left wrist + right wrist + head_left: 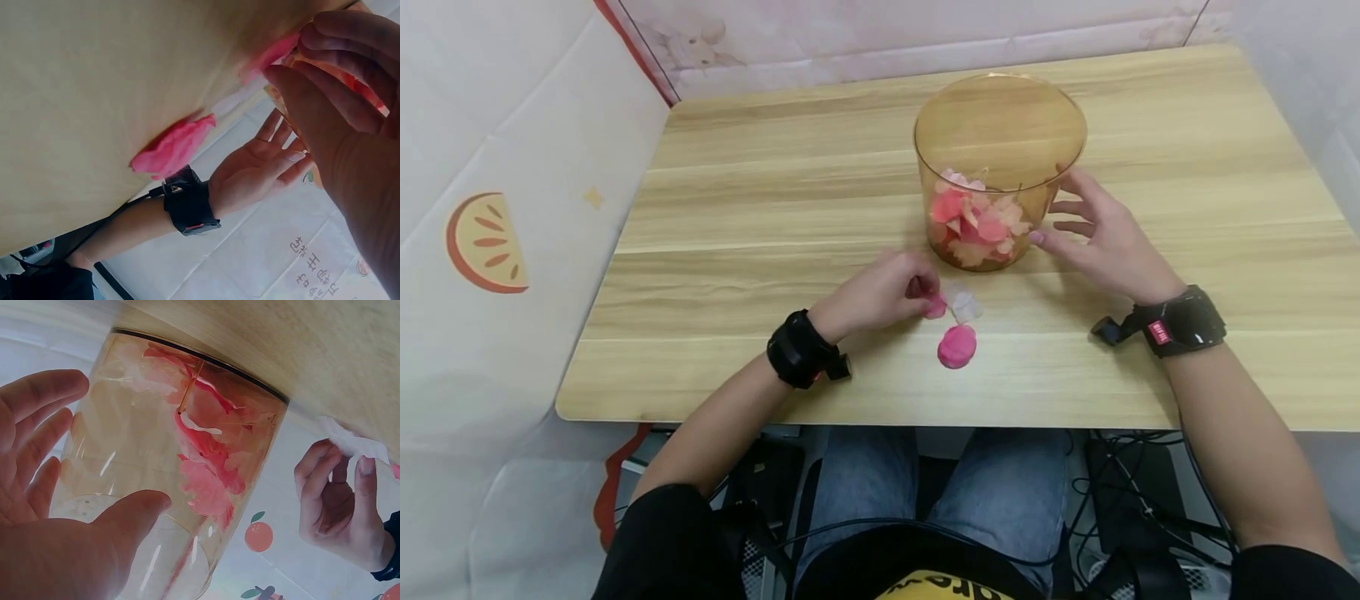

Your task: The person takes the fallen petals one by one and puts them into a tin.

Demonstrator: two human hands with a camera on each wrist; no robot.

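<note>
A clear amber container (1000, 142) stands on the wooden table (760, 208) with pink and pale petals (973, 221) in its bottom. My right hand (1063, 218) is spread beside its right wall, fingers straight. In the right wrist view the right hand's thumb (134, 509) lies against the container (187, 425). My left hand (923, 296) curls in front of the container and pinches a small pink petal (936, 307), which also shows in the left wrist view (269, 56). A white petal (964, 307) lies just right of it, and a larger pink petal (957, 346) lies nearer to me.
The table's front edge (865, 421) is close to my lap, with cables and a chair below. A pale printed backdrop (482, 242) surrounds the table on the left and back. Bare wood stretches left of the container.
</note>
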